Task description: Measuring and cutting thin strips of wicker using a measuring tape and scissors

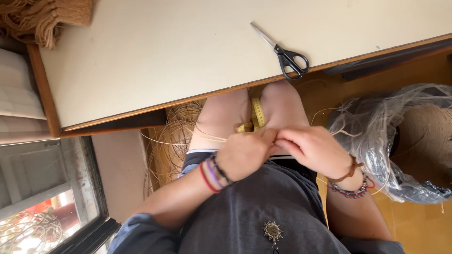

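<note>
My left hand (245,153) and my right hand (313,148) meet fingertip to fingertip over my lap, pinching something small between them; thin straw-coloured fibres (209,136) trail from there to the left. What exactly the fingers grip is hidden. A yellow measuring tape (256,115) lies between my bare knees, just above the hands. Both wrists wear bracelets.
A cream tabletop (165,51) with a wooden edge lies ahead, with black-handled scissors (285,51) near its front edge. A coil of straw fibre (174,136) sits under the table at left. A clear plastic bag (386,136) holding woven material is on the right. A fringed brown cloth (42,16) hangs at top left.
</note>
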